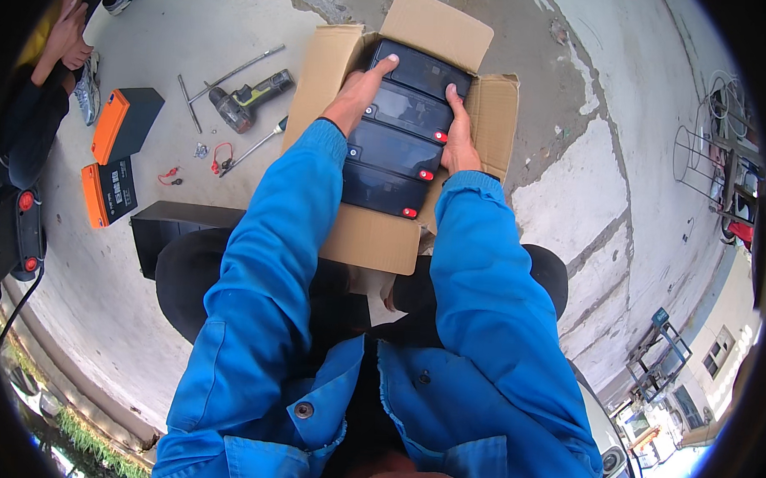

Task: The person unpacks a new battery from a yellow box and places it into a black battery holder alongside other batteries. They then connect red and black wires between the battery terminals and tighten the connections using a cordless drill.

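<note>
In front of me an opened cardboard box (374, 243) holds a row of black batteries (387, 145), several of them with red terminal caps on their right ends. My left hand (355, 97) is closed on the left end of the farthest battery (424, 70), its thumb lying on top. At the right end of that same battery is my right hand (461, 136), thumb on the top edge. The fingers of both hands are partly hidden between the battery and the box walls.
Left of the box lie a cordless drill (248, 101), a T-handle wrench (228, 70), a screwdriver (254, 148) and short red leads (222, 158). Two orange-and-black batteries (114, 125) stand farther left, near another person's clasped hands (67, 41). A black case (183, 217) sits by my left knee.
</note>
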`<state>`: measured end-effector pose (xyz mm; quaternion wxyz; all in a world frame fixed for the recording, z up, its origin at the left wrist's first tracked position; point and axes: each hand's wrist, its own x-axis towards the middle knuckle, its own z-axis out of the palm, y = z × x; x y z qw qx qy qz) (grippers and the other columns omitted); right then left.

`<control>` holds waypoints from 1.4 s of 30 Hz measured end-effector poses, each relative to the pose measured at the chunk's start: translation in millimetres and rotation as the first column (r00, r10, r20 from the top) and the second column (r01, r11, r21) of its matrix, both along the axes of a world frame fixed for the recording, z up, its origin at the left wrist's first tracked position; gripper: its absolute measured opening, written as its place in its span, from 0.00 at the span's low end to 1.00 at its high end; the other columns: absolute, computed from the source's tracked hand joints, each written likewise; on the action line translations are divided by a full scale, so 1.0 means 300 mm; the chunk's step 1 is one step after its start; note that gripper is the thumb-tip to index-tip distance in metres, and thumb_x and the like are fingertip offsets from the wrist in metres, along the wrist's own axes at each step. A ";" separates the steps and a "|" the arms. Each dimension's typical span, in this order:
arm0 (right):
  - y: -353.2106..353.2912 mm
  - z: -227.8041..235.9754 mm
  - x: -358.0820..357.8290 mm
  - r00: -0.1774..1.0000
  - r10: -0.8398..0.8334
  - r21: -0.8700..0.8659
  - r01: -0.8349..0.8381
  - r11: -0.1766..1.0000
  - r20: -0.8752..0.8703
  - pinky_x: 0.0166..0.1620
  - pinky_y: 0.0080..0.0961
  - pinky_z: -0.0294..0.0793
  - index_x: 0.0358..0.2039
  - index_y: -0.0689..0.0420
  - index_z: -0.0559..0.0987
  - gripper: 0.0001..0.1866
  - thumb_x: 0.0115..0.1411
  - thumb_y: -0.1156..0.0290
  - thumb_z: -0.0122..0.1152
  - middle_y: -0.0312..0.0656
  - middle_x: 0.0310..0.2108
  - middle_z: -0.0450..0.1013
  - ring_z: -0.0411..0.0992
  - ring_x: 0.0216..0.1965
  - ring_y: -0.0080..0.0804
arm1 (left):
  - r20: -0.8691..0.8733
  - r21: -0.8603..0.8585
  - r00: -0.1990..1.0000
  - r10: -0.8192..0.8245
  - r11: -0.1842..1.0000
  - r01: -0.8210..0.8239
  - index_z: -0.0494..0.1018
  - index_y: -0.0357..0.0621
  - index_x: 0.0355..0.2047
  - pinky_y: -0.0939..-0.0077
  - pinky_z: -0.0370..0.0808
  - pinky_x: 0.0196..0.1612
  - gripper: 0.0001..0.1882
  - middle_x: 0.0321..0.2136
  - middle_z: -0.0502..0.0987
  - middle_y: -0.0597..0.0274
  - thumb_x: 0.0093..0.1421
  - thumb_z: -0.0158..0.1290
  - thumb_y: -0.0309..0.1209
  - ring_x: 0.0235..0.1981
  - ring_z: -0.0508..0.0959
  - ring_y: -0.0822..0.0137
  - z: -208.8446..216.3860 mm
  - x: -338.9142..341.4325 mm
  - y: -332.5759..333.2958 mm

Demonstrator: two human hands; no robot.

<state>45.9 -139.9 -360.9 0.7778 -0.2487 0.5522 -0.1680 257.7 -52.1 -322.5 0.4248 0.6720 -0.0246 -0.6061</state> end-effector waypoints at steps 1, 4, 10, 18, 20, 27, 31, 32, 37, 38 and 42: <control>0.005 0.000 0.003 0.990 0.015 -0.022 -0.018 1.000 -0.139 0.72 0.56 0.72 0.76 0.57 0.73 0.53 0.64 0.31 0.75 0.52 0.73 0.73 0.72 0.70 0.51 | 0.025 0.000 1.000 -0.016 1.000 0.016 0.73 0.28 0.72 0.51 0.73 0.71 0.51 0.66 0.79 0.37 0.68 0.61 0.65 0.66 0.79 0.45 0.010 0.001 0.003; 0.007 -0.003 -0.005 1.000 0.006 -0.067 -0.005 0.998 0.024 0.66 0.63 0.80 0.71 0.53 0.77 0.46 0.64 0.34 0.77 0.51 0.63 0.81 0.80 0.62 0.53 | -0.025 -0.051 0.999 0.021 0.998 -0.023 0.76 0.30 0.68 0.51 0.77 0.67 0.45 0.63 0.82 0.38 0.69 0.63 0.60 0.62 0.82 0.46 0.041 -0.006 0.013; 0.009 0.018 -0.040 0.995 0.090 -0.019 -0.089 0.996 0.048 0.81 0.55 0.51 0.78 0.63 0.69 0.57 0.63 0.35 0.78 0.54 0.80 0.64 0.54 0.82 0.51 | -0.095 -0.015 0.994 0.059 0.998 -0.061 0.81 0.34 0.61 0.58 0.85 0.54 0.35 0.50 0.88 0.45 0.68 0.65 0.54 0.47 0.89 0.52 0.089 -0.030 0.016; 0.051 0.276 -0.067 0.976 0.137 -0.102 -0.121 0.987 0.168 0.81 0.52 0.50 0.76 0.64 0.71 0.52 0.65 0.39 0.79 0.50 0.78 0.67 0.58 0.80 0.47 | -0.002 -0.040 0.997 0.078 0.996 -0.078 0.80 0.31 0.59 0.54 0.85 0.54 0.35 0.48 0.88 0.45 0.67 0.67 0.53 0.46 0.88 0.52 0.274 -0.063 0.047; 0.074 0.365 -0.080 0.974 0.143 -0.161 -0.115 0.980 0.176 0.79 0.52 0.56 0.75 0.65 0.72 0.49 0.67 0.42 0.78 0.50 0.77 0.68 0.62 0.77 0.46 | 0.019 -0.124 0.998 0.063 0.990 -0.060 0.80 0.31 0.61 0.55 0.85 0.56 0.37 0.49 0.87 0.44 0.67 0.67 0.52 0.49 0.88 0.51 0.355 -0.080 0.071; 0.298 0.540 -0.153 0.977 -0.092 -0.264 0.141 0.954 0.192 0.67 0.41 0.77 0.70 0.56 0.77 0.36 0.71 0.47 0.76 0.44 0.62 0.81 0.79 0.64 0.43 | 0.243 -0.364 0.961 0.135 0.931 -0.038 0.65 0.28 0.73 0.58 0.77 0.68 0.50 0.63 0.76 0.33 0.65 0.71 0.52 0.66 0.79 0.49 0.563 -0.244 0.340; 0.474 0.543 -0.238 0.995 -0.065 -0.491 0.092 0.867 0.072 0.60 0.38 0.79 0.68 0.59 0.79 0.35 0.71 0.46 0.74 0.49 0.58 0.82 0.80 0.58 0.38 | 0.339 -0.464 0.922 0.188 0.886 -0.009 0.65 0.32 0.73 0.58 0.65 0.78 0.47 0.79 0.59 0.32 0.63 0.72 0.47 0.78 0.66 0.46 0.584 -0.378 0.601; 0.505 0.538 -0.252 0.999 -0.037 -0.529 0.022 0.849 -0.019 0.58 0.38 0.80 0.67 0.59 0.80 0.35 0.71 0.46 0.74 0.49 0.57 0.81 0.80 0.57 0.38 | 0.369 -0.422 0.907 0.203 0.906 -0.031 0.64 0.30 0.72 0.56 0.72 0.74 0.49 0.71 0.68 0.34 0.60 0.73 0.47 0.71 0.73 0.46 0.580 -0.422 0.657; 0.570 0.556 -0.271 0.959 0.099 -0.528 -0.230 0.817 -0.264 0.54 0.41 0.84 0.68 0.56 0.79 0.34 0.72 0.45 0.73 0.52 0.57 0.80 0.80 0.55 0.42 | 0.711 -0.403 0.694 0.116 0.876 0.266 0.61 0.38 0.76 0.51 0.63 0.81 0.55 0.78 0.57 0.36 0.54 0.78 0.40 0.79 0.63 0.37 0.575 -0.457 0.815; 0.549 0.568 -0.268 0.979 0.125 -0.394 -0.179 0.901 -0.158 0.54 0.44 0.86 0.69 0.52 0.78 0.33 0.73 0.45 0.72 0.52 0.59 0.78 0.80 0.56 0.45 | 0.825 -0.414 0.544 0.152 0.818 0.400 0.61 0.40 0.78 0.51 0.63 0.81 0.57 0.79 0.58 0.36 0.52 0.79 0.38 0.79 0.64 0.36 0.582 -0.437 0.805; 0.414 0.572 -0.206 0.951 0.196 -0.491 -0.292 0.821 -0.238 0.66 0.46 0.77 0.66 0.51 0.81 0.28 0.73 0.49 0.72 0.54 0.62 0.80 0.79 0.62 0.51 | 0.960 0.051 0.177 -0.217 0.756 0.652 0.61 0.49 0.78 0.49 0.72 0.76 0.57 0.70 0.66 0.45 0.51 0.78 0.25 0.73 0.70 0.36 0.628 -0.320 0.708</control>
